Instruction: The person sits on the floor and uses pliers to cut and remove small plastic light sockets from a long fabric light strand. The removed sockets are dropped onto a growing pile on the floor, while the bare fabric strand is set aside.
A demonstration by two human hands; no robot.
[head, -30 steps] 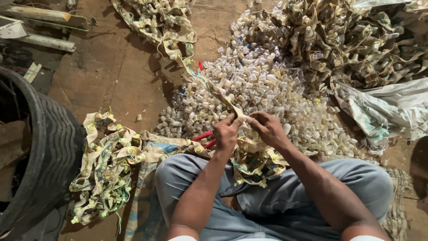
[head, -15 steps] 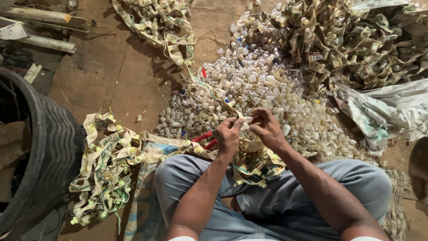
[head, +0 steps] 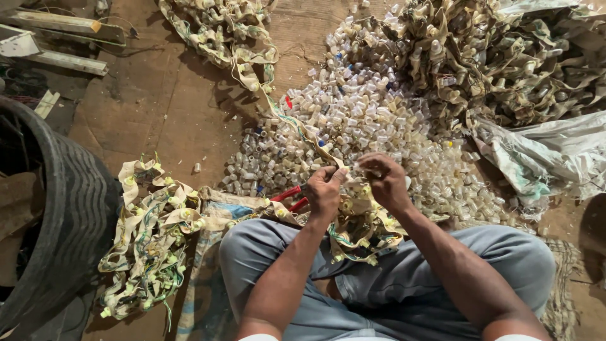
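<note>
1. Fabric strip (head: 297, 123), studded with small clear caps, ran from the far heap across the floor (head: 164, 107) into your lap, between your two hands.
2. Your left hand (head: 325, 189) was closed in a fist on the strip; red-handled pliers (head: 289, 196) lay just beside it, and whether the hand also gripped them could not be told.
3. Your right hand (head: 386, 180) pinched the strip with fingertips drawn together, close to the left.
4. Loose clear caps (head: 372, 126) lay piled on the floor just beyond both hands.
5. Stripped bands (head: 148, 240) lay heaped beside your left knee, near a black tyre (head: 69, 208).
</note>
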